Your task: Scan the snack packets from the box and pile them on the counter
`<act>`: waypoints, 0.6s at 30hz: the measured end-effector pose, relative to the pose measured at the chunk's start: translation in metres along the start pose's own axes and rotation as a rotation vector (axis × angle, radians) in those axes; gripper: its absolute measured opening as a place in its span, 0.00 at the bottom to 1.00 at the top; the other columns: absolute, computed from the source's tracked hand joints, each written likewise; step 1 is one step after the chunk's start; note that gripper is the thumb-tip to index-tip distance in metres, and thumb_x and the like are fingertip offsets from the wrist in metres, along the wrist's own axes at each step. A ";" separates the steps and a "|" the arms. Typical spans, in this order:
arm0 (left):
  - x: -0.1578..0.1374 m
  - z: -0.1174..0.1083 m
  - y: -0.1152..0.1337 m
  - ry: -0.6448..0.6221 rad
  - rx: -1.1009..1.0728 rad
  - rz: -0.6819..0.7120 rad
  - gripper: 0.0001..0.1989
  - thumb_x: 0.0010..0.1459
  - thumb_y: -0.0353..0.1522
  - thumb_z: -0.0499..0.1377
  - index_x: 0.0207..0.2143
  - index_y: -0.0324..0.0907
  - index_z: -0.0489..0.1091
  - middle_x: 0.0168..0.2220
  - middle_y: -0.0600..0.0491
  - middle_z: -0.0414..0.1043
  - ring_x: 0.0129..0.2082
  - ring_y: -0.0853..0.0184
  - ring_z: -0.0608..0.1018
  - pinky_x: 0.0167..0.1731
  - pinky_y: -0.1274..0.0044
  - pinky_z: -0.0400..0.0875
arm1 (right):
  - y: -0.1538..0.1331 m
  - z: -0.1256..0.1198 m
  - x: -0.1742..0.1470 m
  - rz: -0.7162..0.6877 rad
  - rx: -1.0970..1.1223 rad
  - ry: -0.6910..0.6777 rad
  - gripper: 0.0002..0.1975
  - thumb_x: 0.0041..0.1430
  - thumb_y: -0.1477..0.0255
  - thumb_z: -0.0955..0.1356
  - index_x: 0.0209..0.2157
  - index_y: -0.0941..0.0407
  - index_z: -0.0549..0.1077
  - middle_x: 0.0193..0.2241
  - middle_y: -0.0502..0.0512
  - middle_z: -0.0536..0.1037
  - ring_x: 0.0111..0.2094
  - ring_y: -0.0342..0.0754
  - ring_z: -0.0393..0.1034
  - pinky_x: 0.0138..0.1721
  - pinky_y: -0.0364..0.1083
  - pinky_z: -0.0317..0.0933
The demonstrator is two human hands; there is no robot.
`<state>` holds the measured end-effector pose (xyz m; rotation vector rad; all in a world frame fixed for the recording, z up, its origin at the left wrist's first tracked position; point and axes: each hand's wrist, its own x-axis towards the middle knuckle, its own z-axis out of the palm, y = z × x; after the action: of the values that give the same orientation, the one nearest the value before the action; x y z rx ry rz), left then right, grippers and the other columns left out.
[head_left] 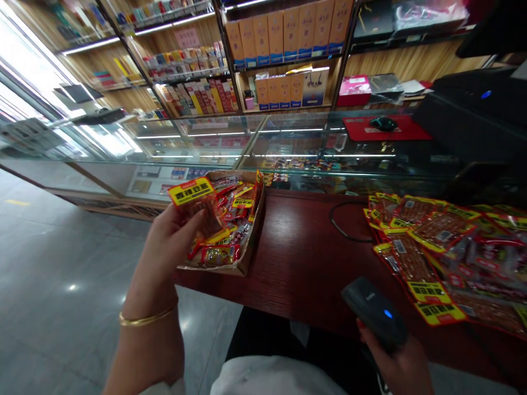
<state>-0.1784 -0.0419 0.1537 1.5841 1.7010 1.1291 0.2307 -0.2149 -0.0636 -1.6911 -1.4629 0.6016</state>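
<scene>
L hand point(167, 241) w/ snack pkt point(191, 191) by box point(237, 269); R hand point(398, 359) w/ scanner point(370, 308).

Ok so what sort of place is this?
Likely a shop: there's a long glass display counter, wood-backed wall shelves stocked with tall orange boxes, and a black handheld barcode scanner in the right hand.

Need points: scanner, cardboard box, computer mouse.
scanner point(374, 311): head view, middle of its dark casing
cardboard box point(251, 244): head view, side wall nearest the scanner
computer mouse point(383, 123): head view, top shell
</scene>
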 end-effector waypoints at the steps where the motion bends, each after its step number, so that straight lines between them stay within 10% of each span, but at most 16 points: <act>1: -0.004 0.018 0.011 -0.067 -0.169 0.011 0.24 0.57 0.40 0.62 0.55 0.43 0.70 0.46 0.47 0.79 0.45 0.56 0.80 0.43 0.69 0.76 | -0.003 0.000 0.001 -0.006 -0.011 0.005 0.24 0.58 0.48 0.70 0.33 0.54 0.86 0.26 0.58 0.86 0.27 0.59 0.83 0.36 0.47 0.78; 5: -0.009 0.119 0.032 -0.548 -0.465 -0.105 0.18 0.54 0.33 0.65 0.48 0.41 0.71 0.40 0.50 0.79 0.36 0.63 0.81 0.34 0.75 0.75 | -0.016 -0.002 0.006 -0.023 -0.053 0.034 0.23 0.59 0.49 0.70 0.34 0.54 0.86 0.26 0.59 0.86 0.27 0.58 0.83 0.36 0.48 0.78; 10: 0.009 0.228 0.007 -0.758 -0.755 -0.403 0.17 0.49 0.29 0.69 0.41 0.39 0.71 0.34 0.51 0.79 0.29 0.68 0.79 0.32 0.77 0.74 | -0.027 -0.003 0.009 -0.041 -0.054 0.027 0.20 0.60 0.54 0.70 0.35 0.56 0.85 0.25 0.58 0.86 0.26 0.57 0.83 0.36 0.48 0.77; 18: 0.013 0.249 -0.023 -0.937 -1.061 -0.566 0.30 0.38 0.21 0.69 0.49 0.41 0.76 0.43 0.48 0.82 0.35 0.66 0.82 0.39 0.76 0.75 | -0.032 -0.002 0.008 0.001 -0.012 0.033 0.18 0.60 0.55 0.70 0.29 0.54 0.83 0.23 0.57 0.85 0.29 0.58 0.83 0.38 0.48 0.76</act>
<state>0.0175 0.0233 0.0121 0.6512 0.6093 0.6033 0.2160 -0.2072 -0.0353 -1.7032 -1.4452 0.5639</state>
